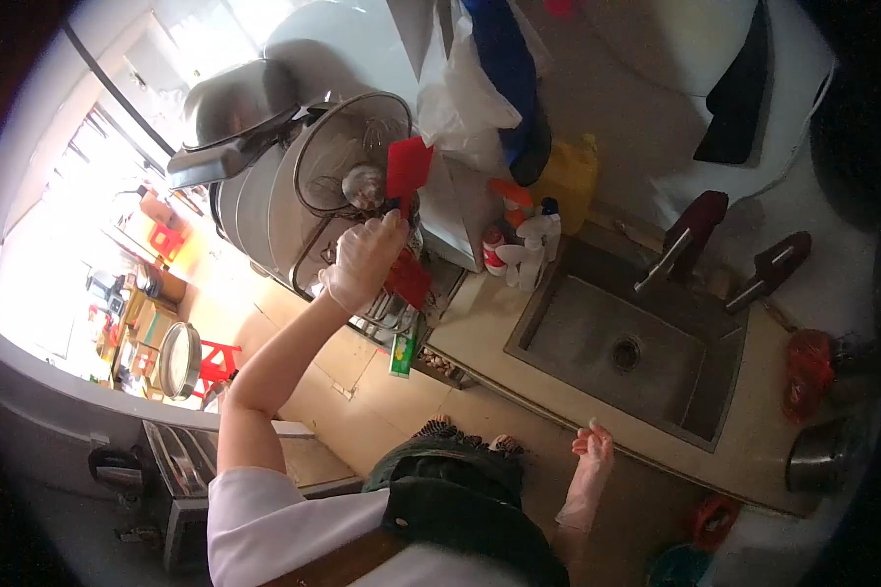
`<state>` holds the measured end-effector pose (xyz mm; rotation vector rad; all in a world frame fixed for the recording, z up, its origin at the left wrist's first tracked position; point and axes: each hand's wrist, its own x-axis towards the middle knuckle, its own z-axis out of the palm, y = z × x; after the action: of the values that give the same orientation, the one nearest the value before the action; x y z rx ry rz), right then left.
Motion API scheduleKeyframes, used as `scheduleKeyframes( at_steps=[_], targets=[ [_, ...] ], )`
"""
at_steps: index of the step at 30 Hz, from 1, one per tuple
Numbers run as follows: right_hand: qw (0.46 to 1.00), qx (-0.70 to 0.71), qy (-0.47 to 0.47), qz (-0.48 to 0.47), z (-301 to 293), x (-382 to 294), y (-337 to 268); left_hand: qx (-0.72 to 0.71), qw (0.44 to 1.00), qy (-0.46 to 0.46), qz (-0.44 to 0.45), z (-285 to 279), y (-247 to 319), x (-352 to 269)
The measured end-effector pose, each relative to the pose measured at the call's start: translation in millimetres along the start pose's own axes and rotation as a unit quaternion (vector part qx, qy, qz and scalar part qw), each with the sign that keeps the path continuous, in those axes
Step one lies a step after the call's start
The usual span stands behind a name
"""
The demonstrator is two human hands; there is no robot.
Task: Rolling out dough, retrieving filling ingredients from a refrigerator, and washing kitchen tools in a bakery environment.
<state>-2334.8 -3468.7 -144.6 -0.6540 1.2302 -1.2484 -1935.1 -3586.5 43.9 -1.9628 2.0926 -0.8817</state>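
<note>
My left hand (367, 257), in a clear plastic glove, reaches to the rack of kitchenware. Its fingers close around the handle of a red spatula (410, 167), blade up. A second red piece (410, 280) shows just below the hand; its full shape is hidden. Right behind are a large round strainer (316, 158) with a dark rim, wire whisks (379, 132) and a rounded metal ladle (364, 186). My right hand (593, 446), also gloved, hangs beside the counter edge with loosely bent fingers and nothing in it.
A steel sink (609, 352) with two taps (664, 258) is set in the counter (477, 315). Spray bottles (528, 253) stand at its left corner. Stacked basins (257, 198) and plastic bags (470, 95) crowd the rack. A metal pot (818, 456) sits at the right.
</note>
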Motion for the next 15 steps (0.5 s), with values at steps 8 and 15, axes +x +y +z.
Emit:
scheduleKeyframes(
  at_steps=[8,15],
  targets=[
    [1.000,-0.001,0.026,-0.007,-9.4,4.6,-6.4,0.058,0.993,0.066,0.084,25.5,-24.2,15.7],
    [0.998,-0.049,-0.001,0.045,12.3,17.0,-12.7,-0.088,0.990,0.069,0.089,-45.1,-35.1,20.5]
  ],
)
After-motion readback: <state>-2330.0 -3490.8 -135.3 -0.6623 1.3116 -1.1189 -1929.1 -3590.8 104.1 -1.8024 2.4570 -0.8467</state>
